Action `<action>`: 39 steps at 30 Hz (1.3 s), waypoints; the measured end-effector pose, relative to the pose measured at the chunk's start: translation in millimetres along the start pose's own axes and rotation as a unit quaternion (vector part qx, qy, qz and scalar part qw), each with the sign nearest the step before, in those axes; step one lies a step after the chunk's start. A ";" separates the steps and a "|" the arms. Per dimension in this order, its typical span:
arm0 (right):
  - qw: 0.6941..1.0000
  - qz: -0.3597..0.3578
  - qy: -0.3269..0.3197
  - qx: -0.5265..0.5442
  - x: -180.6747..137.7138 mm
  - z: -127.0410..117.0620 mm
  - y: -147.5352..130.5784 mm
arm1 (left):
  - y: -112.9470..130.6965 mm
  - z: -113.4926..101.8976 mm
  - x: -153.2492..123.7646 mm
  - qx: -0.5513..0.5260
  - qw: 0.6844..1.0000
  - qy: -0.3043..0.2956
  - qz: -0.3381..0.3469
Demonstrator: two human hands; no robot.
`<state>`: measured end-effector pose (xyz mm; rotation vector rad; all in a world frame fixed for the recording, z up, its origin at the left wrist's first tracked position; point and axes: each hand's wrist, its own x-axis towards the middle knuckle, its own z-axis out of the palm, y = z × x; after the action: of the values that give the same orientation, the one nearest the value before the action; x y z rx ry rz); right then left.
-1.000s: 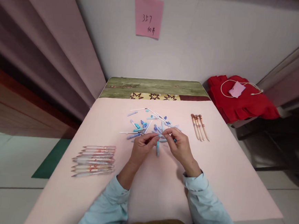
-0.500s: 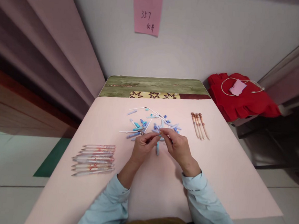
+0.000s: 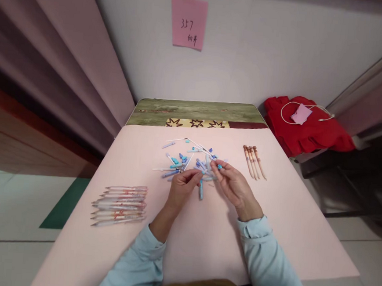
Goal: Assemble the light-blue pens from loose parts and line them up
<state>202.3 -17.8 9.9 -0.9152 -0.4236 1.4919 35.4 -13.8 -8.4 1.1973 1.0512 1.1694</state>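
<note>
Table edges (image 3: 299,191): distant | left hand (image 3: 181,188): pinching blue tube (image 3: 201,191) | right hand (image 3: 235,185): holding blue piece (image 3: 220,167)

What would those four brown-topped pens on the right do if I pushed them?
The brown-topped pens might roll, since their barrels look slim and round. Their wider tops could make them swerve. They'd probably stay stiff, because they look straight.

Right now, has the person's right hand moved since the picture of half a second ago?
Yes. Judged against the four brown-topped pens, the right hand has moved slightly rightward, nearer to them.
</note>
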 end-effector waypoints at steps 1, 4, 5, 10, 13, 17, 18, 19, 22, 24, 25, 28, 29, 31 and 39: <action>1.000 -0.007 -0.003 -0.008 -1.3 2.0 2.0 | -1.4 -0.9 0.7 0.008 1.000 -0.002 0.010; 0.998 -0.024 -0.006 -0.059 -5.9 5.9 4.5 | -4.3 -4.1 2.2 0.036 0.998 -0.004 0.047; 0.997 -0.027 -0.011 -0.078 -7.3 6.2 3.9 | -4.8 -5.0 2.4 0.046 0.997 -0.005 0.056; 0.979 -0.050 -0.042 -0.192 -10.5 5.1 -1.6 | -3.4 -6.4 0.9 0.084 0.994 -0.008 0.075; 0.967 -0.090 -0.046 -0.233 -10.2 4.8 -1.6 | -0.8 -5.2 -0.6 0.096 0.992 -0.012 0.082; 0.959 -0.122 -0.045 -0.250 -9.3 4.4 0.2 | 3.1 -3.5 -1.6 0.108 0.991 -0.010 0.082; 0.959 -0.128 -0.042 -0.251 -9.3 4.2 0.3 | 3.7 -3.2 -1.6 0.109 0.991 -0.008 0.082; 0.958 -0.133 -0.038 -0.251 -9.3 4.1 0.2 | 4.1 -3.1 -1.6 0.110 0.991 -0.006 0.082; 0.957 -0.139 -0.029 -0.251 -9.7 4.1 -0.5 | 3.5 -3.5 -1.6 0.110 0.990 -0.007 0.082; 0.957 -0.141 -0.031 -0.251 -10.0 4.5 -0.7 | 2.4 -3.8 -1.6 0.111 0.990 -0.012 0.083; 0.957 -0.142 -0.033 -0.252 -10.1 4.6 -0.6 | 2.0 -3.9 -1.6 0.110 0.990 -0.013 0.083; 0.956 -0.142 -0.039 -0.254 -10.0 4.5 0.3 | 1.6 -3.5 -1.5 0.107 0.991 -0.012 0.083; 0.955 -0.143 -0.041 -0.255 -9.9 4.3 0.6 | 1.7 -3.3 -1.5 0.105 0.991 -0.013 0.082; 0.954 -0.145 -0.046 -0.257 -9.9 3.7 1.1 | 2.1 -3.1 -1.5 0.103 0.991 -0.017 0.082; 0.932 -0.174 -0.065 -0.311 -10.8 2.6 2.1 | 0.5 -3.9 -1.2 0.121 0.988 -0.021 0.095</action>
<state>198.0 -27.8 13.1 -1.1564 -1.1418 1.0988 31.3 -14.6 -8.3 1.5340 1.0868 1.1792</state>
